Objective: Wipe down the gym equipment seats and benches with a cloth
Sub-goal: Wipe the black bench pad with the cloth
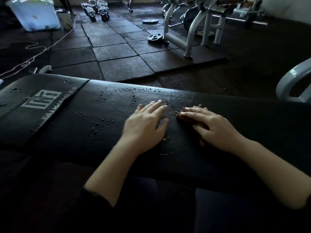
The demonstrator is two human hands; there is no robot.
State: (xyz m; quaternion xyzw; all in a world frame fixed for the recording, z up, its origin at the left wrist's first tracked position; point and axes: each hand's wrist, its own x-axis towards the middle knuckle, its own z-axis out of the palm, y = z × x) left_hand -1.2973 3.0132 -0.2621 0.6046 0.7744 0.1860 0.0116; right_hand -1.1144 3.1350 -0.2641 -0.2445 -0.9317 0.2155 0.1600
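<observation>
From the head camera, a black padded bench (104,118) runs across the middle of the view, its vinyl beaded with water droplets (101,121) in dotted lines, thickest toward ten and twelve o'clock of the hands. A pale printed logo (42,100) sits on the pad at nine o'clock.

The left hand (146,121) lies flat on the pad, fingers straight and slightly spread, holding nothing. Just beside it at three o'clock, the right hand (210,126) also lies palm down with its fingers stretched out. Under its fingertips there seems to be a small dark cloth (185,118), pressed to the pad, though the dim light makes it hard to be sure.

Beyond the bench, dark rubber floor tiles (117,52) stretch away. Two weight plates (155,37) lie on them at twelve o'clock, beside a white machine frame (193,31). A cluster of kettlebells (97,10) stands at eleven o'clock, a pale blue box (35,15) further left, and a white plastic chair (292,79) at two o'clock.
</observation>
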